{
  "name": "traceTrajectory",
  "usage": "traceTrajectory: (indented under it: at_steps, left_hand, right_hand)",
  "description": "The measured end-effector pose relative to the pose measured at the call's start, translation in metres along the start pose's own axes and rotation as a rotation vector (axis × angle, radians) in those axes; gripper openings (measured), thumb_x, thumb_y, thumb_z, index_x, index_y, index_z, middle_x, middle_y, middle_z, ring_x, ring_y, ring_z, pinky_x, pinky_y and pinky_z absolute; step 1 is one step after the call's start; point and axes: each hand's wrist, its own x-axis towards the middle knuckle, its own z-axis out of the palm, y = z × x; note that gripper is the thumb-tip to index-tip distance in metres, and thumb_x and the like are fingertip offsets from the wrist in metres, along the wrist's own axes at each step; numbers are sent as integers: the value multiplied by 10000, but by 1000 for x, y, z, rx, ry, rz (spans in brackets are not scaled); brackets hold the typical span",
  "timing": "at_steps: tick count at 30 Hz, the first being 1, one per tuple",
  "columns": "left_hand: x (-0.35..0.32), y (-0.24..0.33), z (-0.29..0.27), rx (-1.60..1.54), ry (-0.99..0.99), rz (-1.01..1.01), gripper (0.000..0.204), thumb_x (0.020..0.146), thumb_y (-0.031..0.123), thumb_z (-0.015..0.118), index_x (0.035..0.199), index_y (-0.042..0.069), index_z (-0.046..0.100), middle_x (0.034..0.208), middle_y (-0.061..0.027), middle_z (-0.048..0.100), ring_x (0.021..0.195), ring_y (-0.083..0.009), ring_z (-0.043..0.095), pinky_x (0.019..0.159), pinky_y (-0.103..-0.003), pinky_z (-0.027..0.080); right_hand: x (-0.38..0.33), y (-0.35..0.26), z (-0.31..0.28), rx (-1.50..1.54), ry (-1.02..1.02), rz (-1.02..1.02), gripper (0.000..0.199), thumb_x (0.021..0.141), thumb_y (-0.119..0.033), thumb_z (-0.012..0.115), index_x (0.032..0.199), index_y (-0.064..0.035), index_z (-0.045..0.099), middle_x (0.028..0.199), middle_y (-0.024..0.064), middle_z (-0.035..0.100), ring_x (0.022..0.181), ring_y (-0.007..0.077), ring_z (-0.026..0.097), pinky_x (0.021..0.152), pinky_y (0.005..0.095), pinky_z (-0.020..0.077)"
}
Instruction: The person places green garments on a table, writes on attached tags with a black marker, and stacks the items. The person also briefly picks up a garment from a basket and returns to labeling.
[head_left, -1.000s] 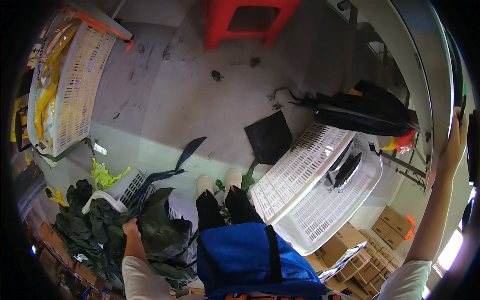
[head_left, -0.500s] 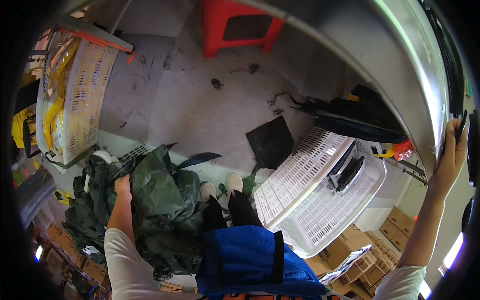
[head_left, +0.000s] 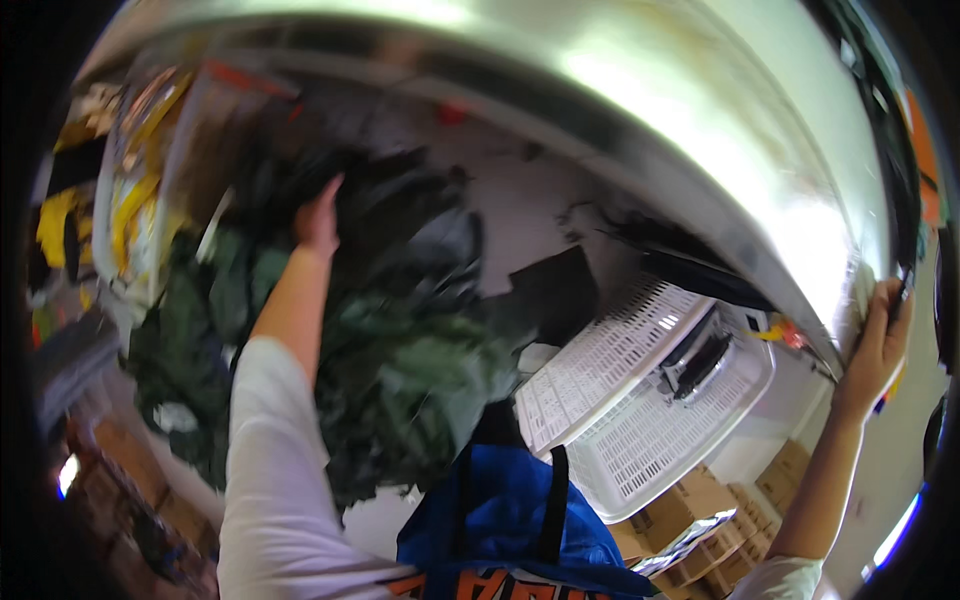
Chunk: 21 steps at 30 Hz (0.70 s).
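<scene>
A large heap of dark green crinkled sheeting (head_left: 400,370) spreads at the left and in front of me. My left hand (head_left: 320,222) is at its far part, closed on the sheeting; motion blurs the fingers, and the dark folds partly hide them. At the far right my right hand (head_left: 880,345) is by the edge of a shiny metal surface (head_left: 740,130). Its fingers are bent round a thin black piece (head_left: 905,287), whose kind I cannot make out.
White perforated baskets (head_left: 640,440) stand at the right, with dark packets inside. Another white basket (head_left: 125,220) at the left holds yellow items. A black flat piece (head_left: 560,290) lies on the floor. Cardboard boxes (head_left: 690,510) are at the lower right. A blue apron (head_left: 510,510) covers my front.
My left hand has moved forward and slightly right, pulling the sheeting up and out over the floor and my feet. The metal surface covers more of the view. The right hand stays at its edge.
</scene>
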Motion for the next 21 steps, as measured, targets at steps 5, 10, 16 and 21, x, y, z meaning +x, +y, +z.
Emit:
traceTrajectory:
  at_steps: [5,10,16,21]
  left_hand:
    - [-76,41,74,47,-236,285,639,782,291,682,1274,-43,447,1191,-206,573,1095,-303,558,959,-392,422]
    - [-217,52,12,754,-451,717,704,728,219,718,1338,24,426,1422,-248,344,1305,-402,361,1092,-435,303]
    - [-157,32,-197,806,447,412,620,705,217,762,1213,-31,507,1217,-226,514,1163,-385,478,1003,-445,375]
    - [-106,8,-265,1215,329,53,587,724,368,773,1165,46,560,1108,-181,547,1071,-372,529,877,-438,468]
  right_hand:
    - [24,61,-18,-43,-60,-111,267,976,-154,523,1149,46,556,1034,49,597,979,114,543,917,239,405]
    - [39,81,-19,-82,-87,-97,376,973,-210,526,1221,73,521,1126,131,618,1035,177,566,936,280,415]
    - [48,92,-19,-290,-75,-164,426,974,-260,508,1230,81,502,1136,192,612,1033,242,570,932,305,413]
    - [63,103,-26,-391,-64,-155,491,963,-337,511,1251,60,509,1160,188,608,1049,260,568,945,317,404]
